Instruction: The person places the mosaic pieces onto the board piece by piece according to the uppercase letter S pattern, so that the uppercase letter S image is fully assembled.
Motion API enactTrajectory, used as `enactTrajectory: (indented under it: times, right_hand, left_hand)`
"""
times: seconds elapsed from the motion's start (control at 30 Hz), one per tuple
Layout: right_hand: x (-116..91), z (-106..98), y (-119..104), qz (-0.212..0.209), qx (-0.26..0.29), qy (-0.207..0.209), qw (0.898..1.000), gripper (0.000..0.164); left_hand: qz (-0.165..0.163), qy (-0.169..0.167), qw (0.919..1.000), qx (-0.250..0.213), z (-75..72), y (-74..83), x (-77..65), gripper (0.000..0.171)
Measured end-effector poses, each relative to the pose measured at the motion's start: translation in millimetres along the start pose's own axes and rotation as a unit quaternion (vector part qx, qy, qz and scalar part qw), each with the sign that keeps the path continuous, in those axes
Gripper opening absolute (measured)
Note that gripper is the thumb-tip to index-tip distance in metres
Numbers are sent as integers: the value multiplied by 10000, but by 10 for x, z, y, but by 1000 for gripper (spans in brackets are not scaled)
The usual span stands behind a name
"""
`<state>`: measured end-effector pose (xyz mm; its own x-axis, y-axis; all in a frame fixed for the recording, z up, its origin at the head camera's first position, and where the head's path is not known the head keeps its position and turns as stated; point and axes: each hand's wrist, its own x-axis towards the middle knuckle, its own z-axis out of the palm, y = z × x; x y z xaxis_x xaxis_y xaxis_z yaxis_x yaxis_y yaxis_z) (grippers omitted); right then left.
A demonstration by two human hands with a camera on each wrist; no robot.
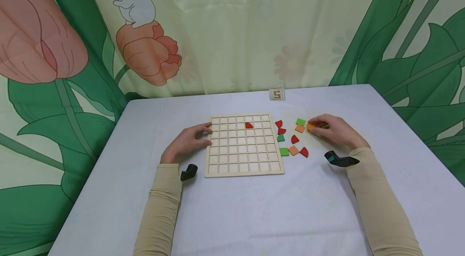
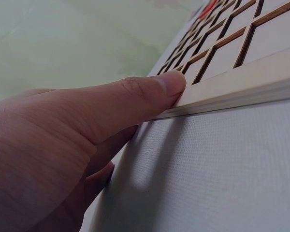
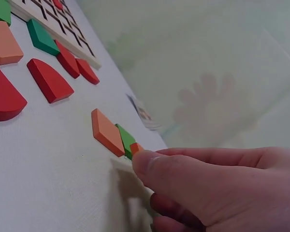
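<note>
A light wooden grid board (image 1: 244, 175) lies on the table with a red quarter-circle piece (image 1: 248, 125) in one of its upper cells. My left hand (image 1: 186, 141) rests at the board's left edge. Its thumb (image 2: 135, 99) lies nearly straight on the rim in the left wrist view. To the right of the board, my right hand (image 1: 337, 130) pinches a small orange piece (image 1: 310, 126) between thumb and fingers, which mostly cover it. Close by lie a light green piece (image 1: 300, 121) and a paler orange diamond piece (image 3: 107, 131).
Nearer the board's right edge are several red quarter-circle pieces (image 1: 295, 139), a dark green piece (image 1: 281, 138), a light green piece (image 1: 284, 152) and another pale orange piece (image 1: 293, 150). A small patterned card (image 1: 277, 94) lies at the table's back edge, before a printed curtain (image 1: 232, 46).
</note>
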<state>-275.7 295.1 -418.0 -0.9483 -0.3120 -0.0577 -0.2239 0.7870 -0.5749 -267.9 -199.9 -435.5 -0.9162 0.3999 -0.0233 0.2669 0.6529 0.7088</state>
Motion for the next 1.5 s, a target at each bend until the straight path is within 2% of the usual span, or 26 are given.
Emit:
enactTrajectory:
  times: [0.2,0.37,0.7,1.1,1.27,1.5]
  right_hand:
    - [34,34,-67,-38,91,267,9996,39]
    - [104,83,-177,-227,181,391,9988,34]
    - [239,244,-562,-659,105,65,9978,31]
    - [536,460,-1165,-1473,-389,-259,9880,31]
    - [699,536,-1337,-1745,-507,-268,9830,28]
    - [897,722,-1461,-1821,-698,-449,9798,27]
  left_hand:
    - [17,18,10000,16,-3,13,-3,34]
    - [41,28,10000,14,-4,16,-9,35]
    - [-23,-11,9999,-101,-24,35,-7,35]
    - [16,-25,9999,-113,-25,15,-19,34]
    - [19,-12,9999,-100,-24,17,-21,33]
    - [9,-37,9999,-100,-25,19,-13,34]
